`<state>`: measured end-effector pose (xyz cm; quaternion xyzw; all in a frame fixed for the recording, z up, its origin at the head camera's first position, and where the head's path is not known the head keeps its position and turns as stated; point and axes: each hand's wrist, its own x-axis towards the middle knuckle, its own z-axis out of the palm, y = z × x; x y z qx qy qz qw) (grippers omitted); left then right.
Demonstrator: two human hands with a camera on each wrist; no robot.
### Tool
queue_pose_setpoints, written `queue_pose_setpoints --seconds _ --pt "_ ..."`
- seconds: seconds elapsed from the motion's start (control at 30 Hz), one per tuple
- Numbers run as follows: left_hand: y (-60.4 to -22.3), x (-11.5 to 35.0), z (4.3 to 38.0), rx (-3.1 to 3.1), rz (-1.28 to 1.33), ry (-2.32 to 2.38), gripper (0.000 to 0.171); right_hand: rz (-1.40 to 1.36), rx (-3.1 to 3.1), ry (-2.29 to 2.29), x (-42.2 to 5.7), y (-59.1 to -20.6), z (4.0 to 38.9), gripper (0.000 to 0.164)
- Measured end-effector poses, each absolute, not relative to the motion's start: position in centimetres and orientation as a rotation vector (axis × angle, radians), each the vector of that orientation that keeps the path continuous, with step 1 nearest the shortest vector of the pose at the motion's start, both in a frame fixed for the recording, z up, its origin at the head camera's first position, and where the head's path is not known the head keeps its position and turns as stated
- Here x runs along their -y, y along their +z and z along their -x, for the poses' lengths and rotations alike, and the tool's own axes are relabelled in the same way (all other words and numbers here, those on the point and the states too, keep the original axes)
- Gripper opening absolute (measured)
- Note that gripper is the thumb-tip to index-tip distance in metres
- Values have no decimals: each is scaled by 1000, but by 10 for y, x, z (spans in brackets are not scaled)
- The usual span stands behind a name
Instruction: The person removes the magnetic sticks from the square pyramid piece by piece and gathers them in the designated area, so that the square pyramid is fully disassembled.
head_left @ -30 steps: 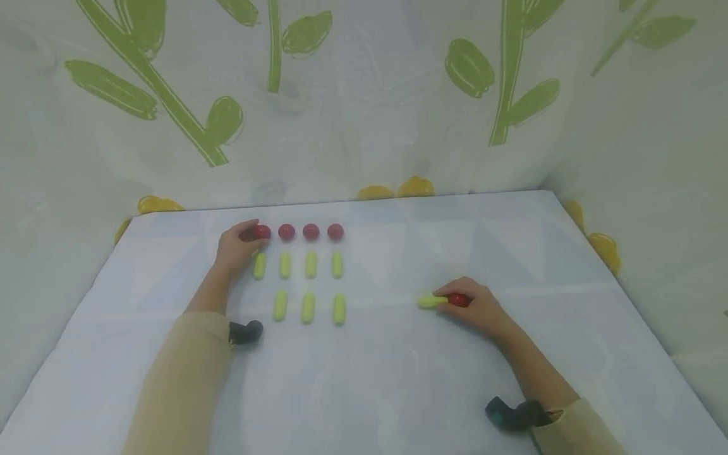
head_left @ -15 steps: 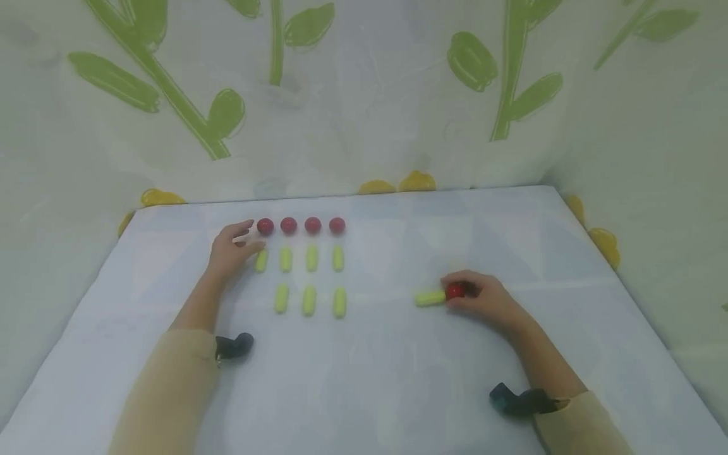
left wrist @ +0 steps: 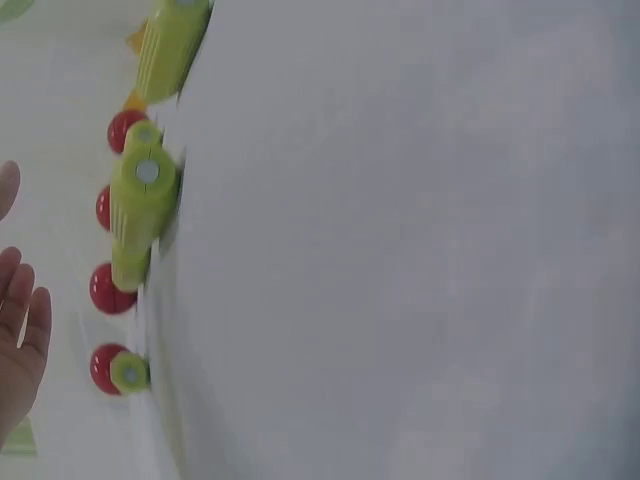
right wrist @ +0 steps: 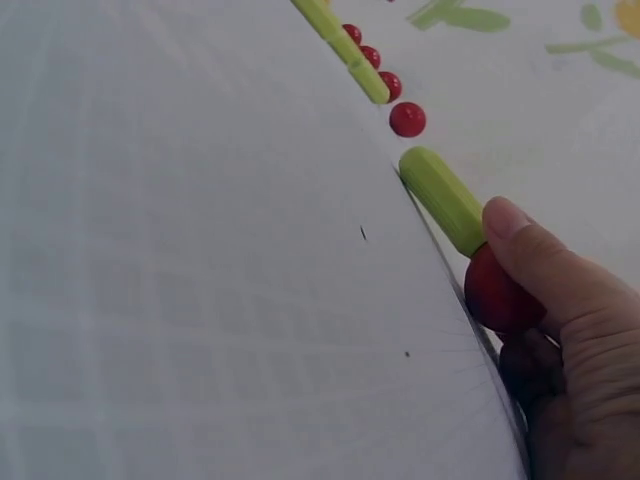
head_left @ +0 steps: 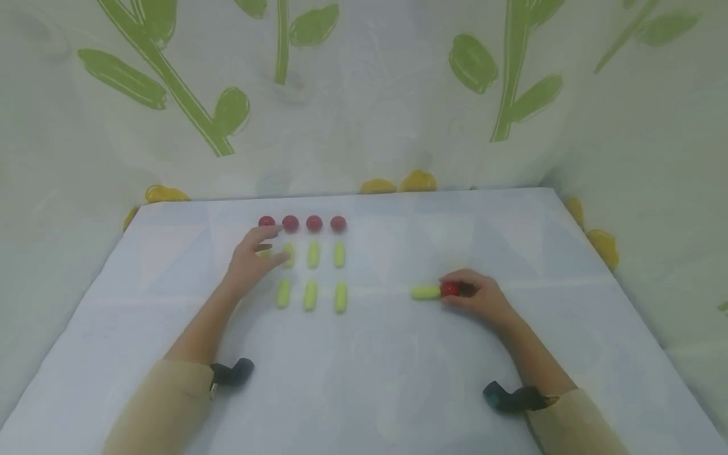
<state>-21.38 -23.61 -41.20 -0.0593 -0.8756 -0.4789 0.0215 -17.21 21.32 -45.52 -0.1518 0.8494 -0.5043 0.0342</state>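
My right hand (head_left: 480, 297) grips a red ball (head_left: 450, 289) between thumb and fingers on the right of the table. A light green ribbed rod (head_left: 425, 292) lies end-on against that ball, pointing left; in the right wrist view the rod (right wrist: 440, 195) meets the ball (right wrist: 500, 290) beside the thumb. My left hand (head_left: 250, 262) hovers with parted fingers over the left end of the back row of green rods, holding nothing. Its thumb overlaps the second rod (head_left: 289, 254); whether it touches is unclear. The leftmost red ball (head_left: 266, 220) is partly hidden by the fingers.
Several red balls, among them one at the row's right end (head_left: 338, 224), line the back. Before them lie several green rods, and nearer still three more, including a middle one (head_left: 309, 296). A leaf-patterned cloth (head_left: 387, 114) hangs behind the white table (head_left: 364, 379).
My left hand let go of the leftmost red ball, drew back left, then moved right over the green rods. The right hand keeps its grip on its ball, with a slight shift left.
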Motion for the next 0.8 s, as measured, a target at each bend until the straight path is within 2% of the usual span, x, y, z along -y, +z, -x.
queue_pose_setpoints --seconds 0.23,0.53,0.8 --pt "-413 189 200 2694 420 -1577 55 405 -2674 -1487 -211 -455 169 42" --pt "-417 116 183 2793 553 -1784 53 534 -2690 -1509 -208 -452 168 39" --pt "-426 61 176 2876 798 -1783 53 563 -2701 -1490 -208 -454 167 38"
